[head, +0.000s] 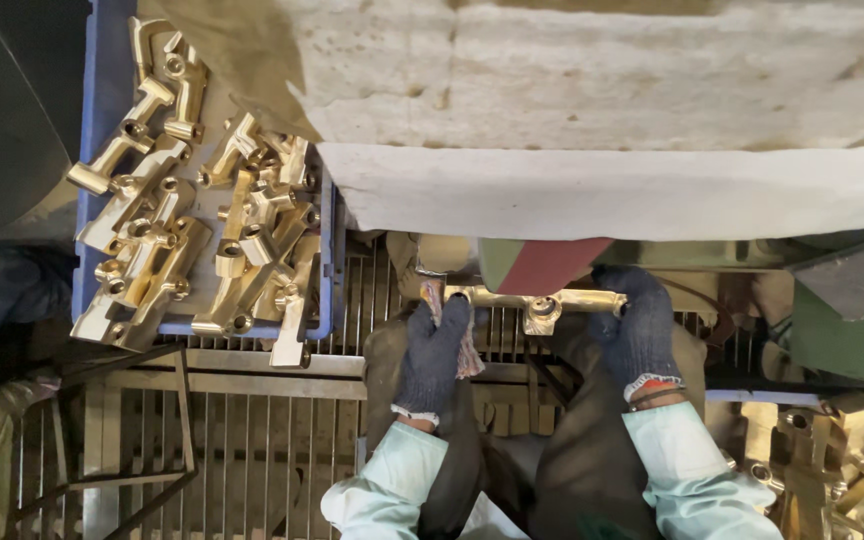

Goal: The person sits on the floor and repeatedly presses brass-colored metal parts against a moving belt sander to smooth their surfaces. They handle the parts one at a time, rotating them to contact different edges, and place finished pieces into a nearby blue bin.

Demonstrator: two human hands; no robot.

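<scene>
Both my hands wear dark knit gloves and hold one long brass fitting (537, 303) level, right under a reddish-brown sanding belt (552, 262). My left hand (436, 350) grips its left end with a small patterned rag (467, 352) tucked under the fingers. My right hand (634, 325) is closed on its right end. The fitting has a round boss in the middle that points down.
A blue crate (100, 120) at the left is heaped with several brass fittings (192, 240). More brass parts (817, 460) lie at the lower right. A metal grate (252, 440) spans below. A white padded cover (592, 130) hangs over the green machine (842, 310).
</scene>
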